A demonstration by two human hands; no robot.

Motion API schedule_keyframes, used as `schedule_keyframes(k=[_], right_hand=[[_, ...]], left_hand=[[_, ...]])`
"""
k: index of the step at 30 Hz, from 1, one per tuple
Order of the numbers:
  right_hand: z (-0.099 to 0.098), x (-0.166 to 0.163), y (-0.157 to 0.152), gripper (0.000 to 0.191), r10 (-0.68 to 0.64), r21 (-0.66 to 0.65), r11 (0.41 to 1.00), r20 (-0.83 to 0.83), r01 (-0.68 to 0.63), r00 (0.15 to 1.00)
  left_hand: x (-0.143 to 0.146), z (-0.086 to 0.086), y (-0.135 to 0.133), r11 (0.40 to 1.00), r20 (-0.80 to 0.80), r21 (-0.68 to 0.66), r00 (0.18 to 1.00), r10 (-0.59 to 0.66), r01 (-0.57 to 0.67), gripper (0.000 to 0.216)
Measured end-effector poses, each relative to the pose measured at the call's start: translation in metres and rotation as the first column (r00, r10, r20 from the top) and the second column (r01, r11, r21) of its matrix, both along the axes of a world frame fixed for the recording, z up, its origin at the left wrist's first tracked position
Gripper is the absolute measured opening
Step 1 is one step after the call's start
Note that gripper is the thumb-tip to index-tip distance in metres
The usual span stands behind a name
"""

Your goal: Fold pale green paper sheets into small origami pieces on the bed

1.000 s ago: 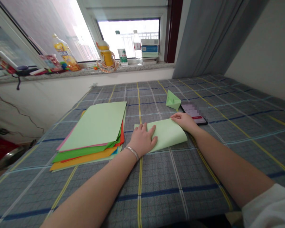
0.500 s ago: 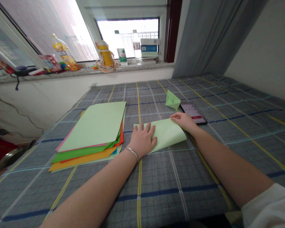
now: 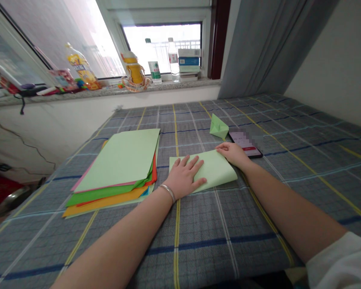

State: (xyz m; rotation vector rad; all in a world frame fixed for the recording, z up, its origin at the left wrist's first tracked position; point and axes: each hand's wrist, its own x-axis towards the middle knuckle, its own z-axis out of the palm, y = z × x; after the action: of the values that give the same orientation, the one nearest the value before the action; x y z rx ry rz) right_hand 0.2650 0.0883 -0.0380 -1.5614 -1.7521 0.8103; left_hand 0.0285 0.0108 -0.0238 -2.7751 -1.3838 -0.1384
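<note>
A light green sheet of paper [image 3: 218,168] lies folded over on the plaid cloth, its right side still curving up a little. My left hand [image 3: 185,174], with a silver bangle at the wrist, rests flat on the sheet's left part, fingers spread. At the far right corner, the fingertips of my right hand [image 3: 233,152] are pinched on the paper's edge. Beyond the sheet stands a small folded green paper piece [image 3: 219,127]. To the left is a stack of coloured paper [image 3: 120,160], light green on top.
A phone [image 3: 246,145] lies just past my right hand, its screen partly blurred. The plaid cloth [image 3: 198,249] covers the whole surface. On the windowsill [image 3: 108,91] stand a yellow drink bottle [image 3: 81,66], a yellow cup [image 3: 135,70], clear bottles [image 3: 173,60] and stacked boxes [image 3: 189,61].
My left hand has slid slightly to the right across the paper, its fingers turning rightward. The paper's curved right side sits a touch flatter. My right hand stays at the corner.
</note>
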Motion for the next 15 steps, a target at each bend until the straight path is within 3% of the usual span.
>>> schedule_keyframes(k=[8, 15], right_hand=[[-0.0016, -0.0003, 0.0013, 0.019, -0.001, 0.019, 1.0, 0.019, 0.001, 1.0], [-0.0026, 0.0011, 0.0033, 0.019, -0.003, 0.007, 1.0, 0.026, 0.002, 1.0]], left_hand=[[0.0019, -0.0007, 0.0009, 0.999, -0.017, -0.017, 0.999, -0.039, 0.039, 0.083], [0.002, -0.0017, 0.0008, 0.999, -0.018, -0.001, 0.999, -0.037, 0.037, 0.084]])
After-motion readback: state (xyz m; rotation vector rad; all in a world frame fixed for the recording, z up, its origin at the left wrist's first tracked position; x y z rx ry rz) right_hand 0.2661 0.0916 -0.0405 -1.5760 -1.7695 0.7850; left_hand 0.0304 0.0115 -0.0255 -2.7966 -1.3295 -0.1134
